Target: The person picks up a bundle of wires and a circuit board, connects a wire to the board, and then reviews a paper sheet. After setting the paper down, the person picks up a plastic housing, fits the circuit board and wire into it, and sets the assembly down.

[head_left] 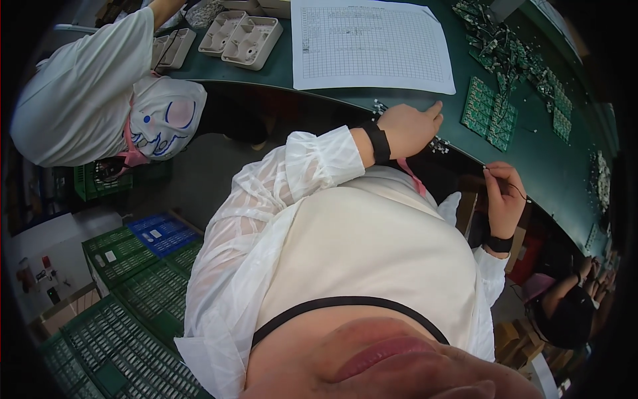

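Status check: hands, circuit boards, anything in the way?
Left hand at edge of table, by small white parts. Right hand pinched, seemingly holding thin dark wire. Green circuit boards ahead, black wires tangled among them.

Over here, green slatted plastic crates (126, 352) adjoin a blue one (163, 234); white gridded paper (372, 50) lies near beige compartmented plastic trays (254, 41).

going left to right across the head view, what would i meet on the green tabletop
Beige molded trays → white sheet with a printed grid → green circuit boards → scattered small white pieces near the far right edge.
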Demonstrator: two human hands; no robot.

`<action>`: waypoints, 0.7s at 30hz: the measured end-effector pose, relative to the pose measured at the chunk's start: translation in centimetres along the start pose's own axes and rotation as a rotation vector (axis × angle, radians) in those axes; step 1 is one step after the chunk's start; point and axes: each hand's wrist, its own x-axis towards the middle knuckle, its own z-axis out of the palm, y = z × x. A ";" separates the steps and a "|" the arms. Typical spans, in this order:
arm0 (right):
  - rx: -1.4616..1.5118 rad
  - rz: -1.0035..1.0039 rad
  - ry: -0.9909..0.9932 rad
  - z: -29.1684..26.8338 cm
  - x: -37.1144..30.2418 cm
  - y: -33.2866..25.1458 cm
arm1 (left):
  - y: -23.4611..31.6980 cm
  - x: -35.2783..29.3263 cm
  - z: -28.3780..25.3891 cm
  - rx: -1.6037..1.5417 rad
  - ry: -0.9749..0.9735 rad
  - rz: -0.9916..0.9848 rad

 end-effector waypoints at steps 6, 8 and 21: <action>-0.004 -0.043 -0.004 1.6 2.0 3.5 | -1.0 0.0 0.9 -0.013 0.059 0.013; -0.054 -0.088 0.022 2.5 3.2 4.4 | -0.8 0.3 1.5 0.003 0.077 -0.007; -0.281 -0.215 0.097 6.3 8.3 7.4 | -4.5 1.1 3.7 -0.054 -0.044 0.060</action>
